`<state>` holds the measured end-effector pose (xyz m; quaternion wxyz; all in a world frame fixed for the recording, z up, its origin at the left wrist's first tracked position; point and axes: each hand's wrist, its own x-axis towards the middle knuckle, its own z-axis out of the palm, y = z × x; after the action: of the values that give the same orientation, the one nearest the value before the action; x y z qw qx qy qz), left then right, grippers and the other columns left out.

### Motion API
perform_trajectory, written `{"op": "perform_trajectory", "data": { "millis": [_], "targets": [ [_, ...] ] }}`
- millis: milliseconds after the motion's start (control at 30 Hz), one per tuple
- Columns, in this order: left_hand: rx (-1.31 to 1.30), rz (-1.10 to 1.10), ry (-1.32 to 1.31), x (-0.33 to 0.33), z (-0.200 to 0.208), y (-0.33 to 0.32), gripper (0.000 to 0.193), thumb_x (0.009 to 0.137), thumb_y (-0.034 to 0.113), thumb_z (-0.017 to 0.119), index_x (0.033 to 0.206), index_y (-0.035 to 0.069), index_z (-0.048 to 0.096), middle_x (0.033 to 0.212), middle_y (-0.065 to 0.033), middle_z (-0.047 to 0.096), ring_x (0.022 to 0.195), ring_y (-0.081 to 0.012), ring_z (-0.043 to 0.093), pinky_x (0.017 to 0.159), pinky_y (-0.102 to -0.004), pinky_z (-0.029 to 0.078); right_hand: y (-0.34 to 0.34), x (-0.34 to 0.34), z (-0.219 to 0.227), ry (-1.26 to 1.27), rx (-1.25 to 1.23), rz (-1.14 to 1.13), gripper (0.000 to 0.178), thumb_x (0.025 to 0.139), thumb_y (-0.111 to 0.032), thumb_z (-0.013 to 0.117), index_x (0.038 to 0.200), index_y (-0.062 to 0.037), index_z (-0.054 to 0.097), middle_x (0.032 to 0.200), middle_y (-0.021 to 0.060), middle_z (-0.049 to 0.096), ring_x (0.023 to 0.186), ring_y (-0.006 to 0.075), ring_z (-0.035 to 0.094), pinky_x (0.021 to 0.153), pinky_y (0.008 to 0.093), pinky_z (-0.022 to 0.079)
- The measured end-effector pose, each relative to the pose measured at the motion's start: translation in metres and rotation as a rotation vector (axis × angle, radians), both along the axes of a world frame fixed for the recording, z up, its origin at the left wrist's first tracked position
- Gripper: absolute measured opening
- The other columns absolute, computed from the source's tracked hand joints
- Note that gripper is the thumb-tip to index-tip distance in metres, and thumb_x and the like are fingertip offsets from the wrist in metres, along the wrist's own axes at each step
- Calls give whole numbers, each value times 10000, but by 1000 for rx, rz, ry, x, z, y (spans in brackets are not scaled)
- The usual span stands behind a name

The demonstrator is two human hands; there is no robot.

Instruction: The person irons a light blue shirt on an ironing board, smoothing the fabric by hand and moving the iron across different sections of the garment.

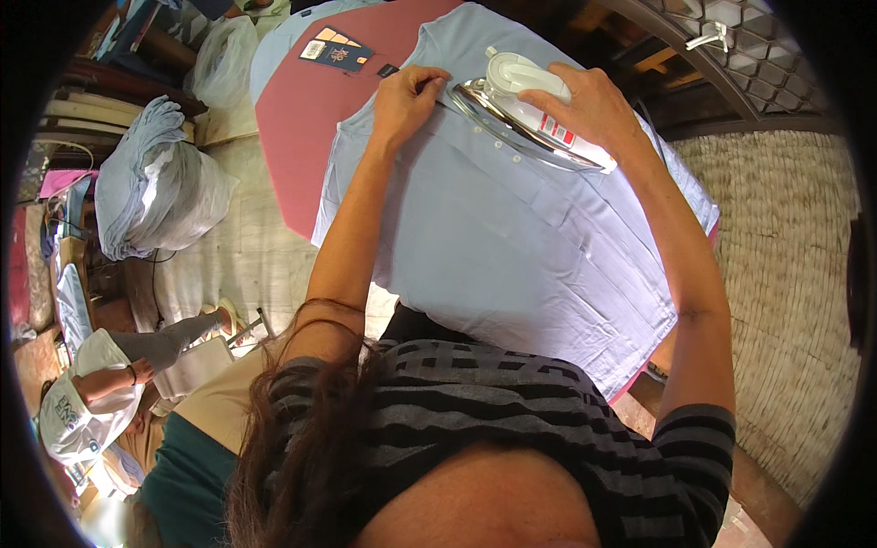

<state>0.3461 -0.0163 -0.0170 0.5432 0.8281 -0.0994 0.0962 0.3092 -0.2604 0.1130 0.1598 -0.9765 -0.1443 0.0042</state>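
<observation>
A light blue shirt (475, 242) lies spread over a red-covered ironing board (297, 137). My right hand (594, 108) is wrapped round the handle of a white steam iron (502, 73), whose metal edge rests on the shirt beside a row of small buttons. At the shirt's upper part, left of the iron, my left hand (406, 102) is closed, thumb and fingers pinching the fabric near the neck edge. A dark label (388, 70) shows just above that hand. Farther up, a dark hang tag (336, 50) lies on the red cover.
Left of the board, a bundle of clothes in clear plastic (164, 187) sits on the floor. Another person in a white cap (78, 416) sits at lower left. A metal grille (776, 55) stands at upper right, above a woven mat (786, 274).
</observation>
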Motion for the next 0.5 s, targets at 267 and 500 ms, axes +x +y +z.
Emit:
{"op": "perform_trajectory", "data": {
  "millis": [267, 500],
  "targets": [
    [-86, -54, -29, 0, -4, 11, 152, 870, 111, 642, 969, 77, 752, 851, -91, 705, 724, -196, 654, 680, -304, 500, -12, -9, 2, 29, 8, 48, 427, 827, -441, 729, 892, -23, 674, 674, 176, 653, 560, 272, 625, 572, 356, 492],
    [-9, -60, -152, -2, -6, 14, 165, 866, 95, 647, 1011, 47, 712, 839, -97, 654, 727, -240, 630, 662, -323, 492, 12, 13, 9, 144, -43, 24, 556, 816, -582, 658, 1030, -71, 705, 745, 158, 690, 726, 311, 684, 667, 394, 523]
  ]
}}
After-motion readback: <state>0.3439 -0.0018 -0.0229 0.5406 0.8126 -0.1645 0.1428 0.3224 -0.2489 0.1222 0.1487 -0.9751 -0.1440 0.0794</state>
